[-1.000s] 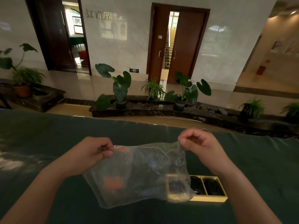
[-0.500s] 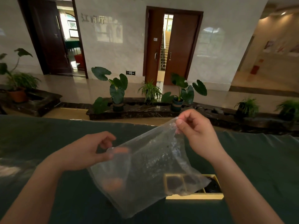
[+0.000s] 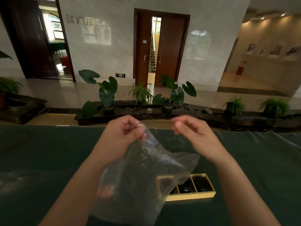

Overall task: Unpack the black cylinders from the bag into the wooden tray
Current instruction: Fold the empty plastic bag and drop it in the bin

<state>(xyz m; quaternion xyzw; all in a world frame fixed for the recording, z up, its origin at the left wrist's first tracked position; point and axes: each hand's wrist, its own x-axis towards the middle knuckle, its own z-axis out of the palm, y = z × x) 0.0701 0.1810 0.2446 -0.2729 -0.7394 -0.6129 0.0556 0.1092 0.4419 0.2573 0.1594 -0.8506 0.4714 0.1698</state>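
Left hand [image 3: 125, 132] fingers pinching bag [image 3: 143, 180], right hand [image 3: 193, 136] loosely curled, empty

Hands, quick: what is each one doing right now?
Left hand: closed, pinching the top of the clear plastic bag.
Right hand: fingers loosely curled, holding nothing I can make out; blurred.

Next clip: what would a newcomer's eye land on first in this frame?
First, the crumpled clear plastic bag hanging mid-frame, pinched at its top by the left hand, while the right hand sits beside it, fingers curled and apparently off the bag. Next, the wooden tray on the green tablecloth below, partly veiled by the bag, with black cylinders in its right compartments.
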